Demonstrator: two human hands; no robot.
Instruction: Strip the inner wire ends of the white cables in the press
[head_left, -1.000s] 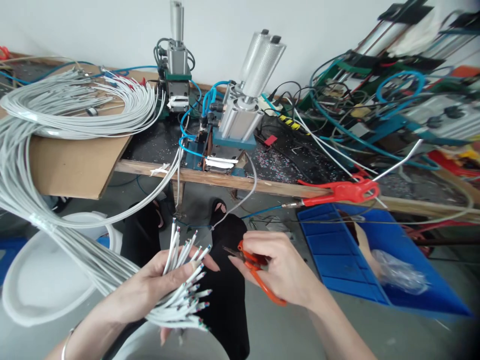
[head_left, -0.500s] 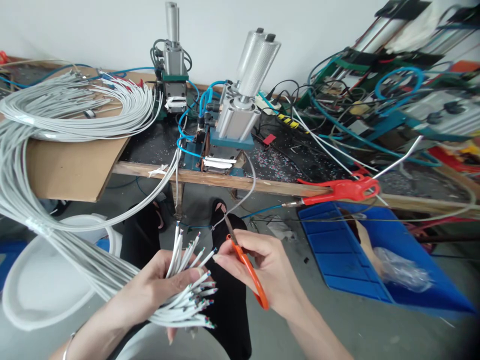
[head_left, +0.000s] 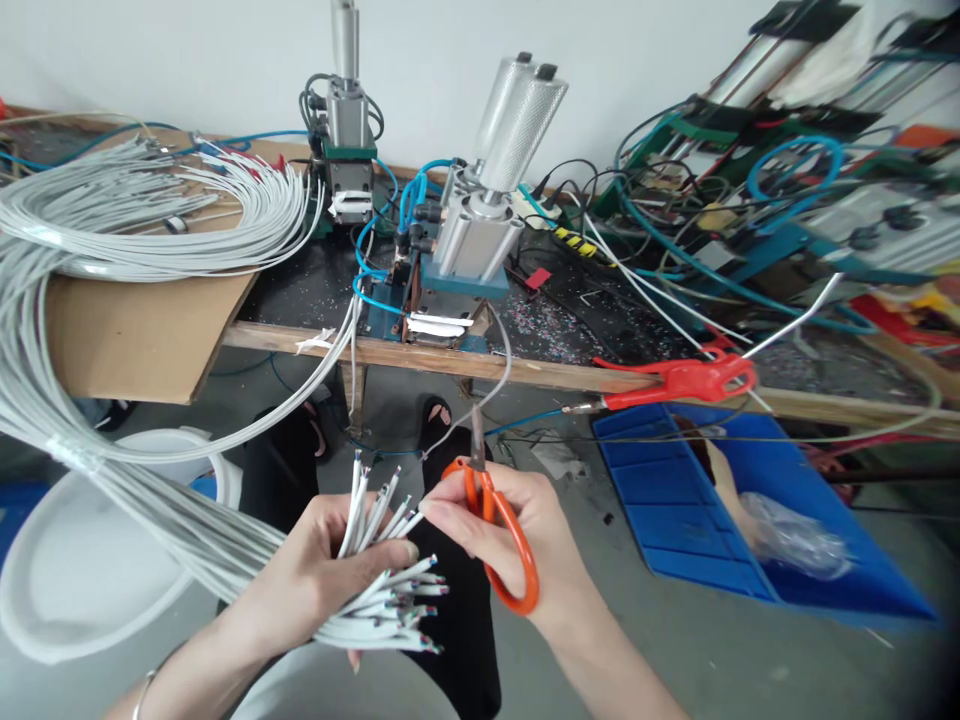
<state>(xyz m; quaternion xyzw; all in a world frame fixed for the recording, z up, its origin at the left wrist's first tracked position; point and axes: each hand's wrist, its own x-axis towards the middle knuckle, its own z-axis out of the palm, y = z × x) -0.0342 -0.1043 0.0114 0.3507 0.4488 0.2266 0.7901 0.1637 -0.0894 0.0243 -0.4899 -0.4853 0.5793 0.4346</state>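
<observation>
My left hand (head_left: pixel 322 575) is closed around a bundle of white cables (head_left: pixel 394 605), near their cut ends. Small coloured wire tips show at those ends, which fan out to the right and upward. Orange-handled scissors (head_left: pixel 517 550) hang in my right hand (head_left: pixel 525 540), blades pointing up and away from me. Its thumb and forefinger pinch the end of one cable beside my left thumb. From my left hand the cables run back to a taped part of the bundle (head_left: pixel 75 452) at the left.
A pneumatic press (head_left: pixel 472 230) stands on the bench ahead, another press (head_left: pixel 349 150) behind it. Coiled cables (head_left: pixel 180 245) lie on cardboard (head_left: pixel 142 340). A red air gun (head_left: pixel 690 380) rests at the bench edge above a blue bin (head_left: pixel 652 500). White tubs (head_left: pixel 90 640) stand below.
My right thumb and forefinger have closed on a cable end. The scissors have turned from pointing up-left to nearly upright, showing both handle loops. My left hand still holds the bundle.
</observation>
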